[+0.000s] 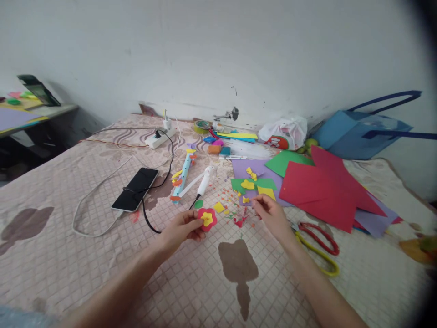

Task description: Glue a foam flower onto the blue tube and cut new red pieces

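My left hand [186, 228] pinches a red flower [212, 224] with a smaller yellow flower shape at its centre. To its right, my right hand [269, 213] has its thumb and fingertips together beside a small yellow piece [246, 199]; whether anything is between them is too small to tell. Tiny coloured scraps [238, 221] lie between the hands. Behind them are a yellow flower cutout [247, 184] on green paper and a yellow square [266, 192]. A white corded tool [205, 181] rests beyond my left hand, near a light blue strip [184, 175] with orange and yellow pieces.
Red-and-yellow-handled scissors [319, 246] lie beside my right forearm. Large red sheets [321, 193] are at the right, before a blue bag [358, 132]. A phone [135, 189] with cables lies at the left, near a power strip [160, 138]. Tape [201, 126] sits by the wall.
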Demonstrator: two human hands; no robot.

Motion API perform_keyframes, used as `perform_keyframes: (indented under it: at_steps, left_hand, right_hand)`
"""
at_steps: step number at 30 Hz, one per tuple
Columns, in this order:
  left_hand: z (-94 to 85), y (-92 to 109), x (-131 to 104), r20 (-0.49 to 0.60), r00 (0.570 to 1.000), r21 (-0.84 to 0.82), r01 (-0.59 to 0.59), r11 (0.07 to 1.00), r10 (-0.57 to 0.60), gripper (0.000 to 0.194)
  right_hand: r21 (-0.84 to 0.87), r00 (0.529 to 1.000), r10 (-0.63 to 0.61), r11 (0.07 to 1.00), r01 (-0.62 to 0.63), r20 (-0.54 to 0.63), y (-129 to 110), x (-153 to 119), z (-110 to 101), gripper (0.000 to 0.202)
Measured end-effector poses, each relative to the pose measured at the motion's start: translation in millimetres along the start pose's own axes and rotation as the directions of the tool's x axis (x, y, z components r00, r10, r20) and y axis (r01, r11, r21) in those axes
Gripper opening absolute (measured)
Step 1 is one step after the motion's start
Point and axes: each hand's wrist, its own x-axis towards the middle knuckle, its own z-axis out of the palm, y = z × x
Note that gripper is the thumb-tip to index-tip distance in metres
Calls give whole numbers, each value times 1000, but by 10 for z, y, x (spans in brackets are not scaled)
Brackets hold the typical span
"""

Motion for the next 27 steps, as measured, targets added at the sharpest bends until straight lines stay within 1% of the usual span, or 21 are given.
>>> perform_keyframes:
  at_steps: [2,3,5,7,9,12,14,15,16,17,18,19,20,21,22,24,25,27]
  left_hand:
    - [22,25,34,5,1000,2,-16,1000,16,29]
    - [32,35,47,3,1000,13,-22,1000,22,29]
    - [58,47,63,4,1000,44,-27,999,27,29]
    - [92,46,61,17,999,74,-32,997,31,29]
    - [125,33,48,38,999,98,-35,995,32,28]
    - [136,19,29,46,999,143,-31,989,24,27]
    - [100,37,32,13,997,222,-74,972,73,27]
    - [72,58,40,-20,991,307,-118,944,131,26]
    - [42,84,53,-58,975,429,-168,888,213,25]
    - [15,113,71,-86,948,572,-204,794,306,22]
    - [-6,143,93,-95,914,715,-213,666,394,20]
    - [-18,168,119,-86,884,826,-194,529,459,18]
    - [-19,186,147,-73,867,900,-155,408,492,19]
    - [-10,197,175,-67,867,944,-105,313,493,20]
    - [7,198,201,-74,875,968,-53,246,478,22]
    - [49,184,246,-94,885,989,31,143,455,25]
    - [67,173,262,-95,889,993,50,111,448,25]
    - [86,158,282,-98,893,994,64,91,439,23]
  right_hand:
    - [90,990,43,994,-56,134,-146,-29,119,23]
    - [135,975,60,987,-90,213,-211,-59,191,24]
    - [169,924,59,977,-132,377,-309,-135,341,24]
    - [163,889,50,977,-138,454,-354,-204,473,23]
    - [145,885,43,982,-123,463,-344,-242,567,24]
    - [137,893,39,984,-112,449,-264,-242,625,27]
    - [155,899,65,977,-145,432,-198,-225,620,27]
    - [170,906,86,971,-169,415,-168,-218,610,27]
    - [186,912,107,963,-194,396,-142,-215,598,28]
    - [205,917,128,954,-217,378,-120,-215,585,28]
    - [223,920,145,945,-237,363,-102,-220,572,28]
    - [240,922,159,937,-254,353,-88,-227,561,28]
    - [252,922,172,930,-268,348,-79,-237,551,28]
    - [258,920,185,924,-283,346,-74,-247,543,28]
    - [260,917,198,919,-297,346,-72,-257,537,28]
    - [259,912,220,912,-318,345,-76,-271,530,29]
    - [260,911,226,910,-324,344,-80,-276,528,30]
    - [280,914,220,905,-321,340,-91,-281,526,30]
